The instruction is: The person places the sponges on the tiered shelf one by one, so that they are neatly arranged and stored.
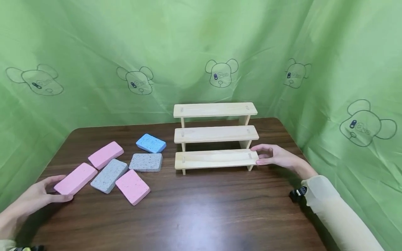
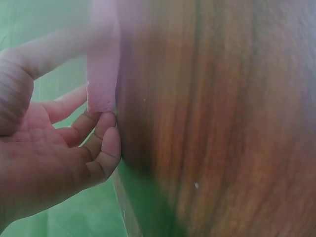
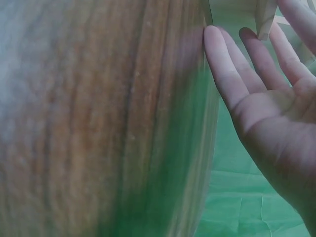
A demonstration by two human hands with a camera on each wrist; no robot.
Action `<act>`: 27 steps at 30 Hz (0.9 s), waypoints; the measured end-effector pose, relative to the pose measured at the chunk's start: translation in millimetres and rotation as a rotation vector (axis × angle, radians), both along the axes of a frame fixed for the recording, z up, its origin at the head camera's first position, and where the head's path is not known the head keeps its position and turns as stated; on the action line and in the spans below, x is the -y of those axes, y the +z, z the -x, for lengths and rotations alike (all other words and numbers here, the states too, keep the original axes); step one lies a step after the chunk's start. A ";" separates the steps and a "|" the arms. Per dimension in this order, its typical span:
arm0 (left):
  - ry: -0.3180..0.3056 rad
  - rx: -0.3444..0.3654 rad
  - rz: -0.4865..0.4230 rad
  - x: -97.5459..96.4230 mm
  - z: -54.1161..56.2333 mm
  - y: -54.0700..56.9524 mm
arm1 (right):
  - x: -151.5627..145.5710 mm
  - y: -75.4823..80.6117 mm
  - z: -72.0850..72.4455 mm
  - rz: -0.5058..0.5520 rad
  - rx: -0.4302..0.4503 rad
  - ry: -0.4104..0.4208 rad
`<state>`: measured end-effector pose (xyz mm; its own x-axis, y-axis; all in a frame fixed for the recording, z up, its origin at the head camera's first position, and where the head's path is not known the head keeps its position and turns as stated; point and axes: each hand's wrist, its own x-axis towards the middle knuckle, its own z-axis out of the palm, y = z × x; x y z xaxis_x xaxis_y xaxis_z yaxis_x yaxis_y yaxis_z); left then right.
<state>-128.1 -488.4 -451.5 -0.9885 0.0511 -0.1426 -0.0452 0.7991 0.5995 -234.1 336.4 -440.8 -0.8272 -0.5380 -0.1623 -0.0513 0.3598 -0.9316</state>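
Note:
At the table's left, my left hand [image 1: 36,196] holds the near end of a pink sponge [image 1: 76,178], thumb on one long side and fingers on the other. The left wrist view has the curled fingers at the end of this sponge [image 2: 102,86], which lies flat on the table. Across the table, my right hand [image 1: 277,157] grips the right end of the lowest step of a pale wooden three-tier stand [image 1: 216,159], thumb at the front edge and index finger at the back. Only a corner of the stand [image 3: 266,19] appears in the right wrist view.
Beside the held sponge lie two more pink sponges [image 1: 106,155], two grey sponges [image 1: 109,176] and a blue sponge [image 1: 151,143]. They rest on a dark wooden table [image 1: 201,212]. A green curtain [image 1: 182,45] with printed bear heads hangs behind and around it.

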 end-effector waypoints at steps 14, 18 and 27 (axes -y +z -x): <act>0.070 -0.002 -0.017 2.3 -6.1 0.2 | -3.3 -10.2 10.9 -0.011 -0.005 0.033; 0.074 0.004 -0.079 0.5 -8.1 2.3 | -2.0 -10.6 10.8 0.023 0.014 0.033; 0.027 -0.032 -0.193 -19.1 -9.0 20.8 | -2.5 -8.4 9.5 0.041 0.030 0.040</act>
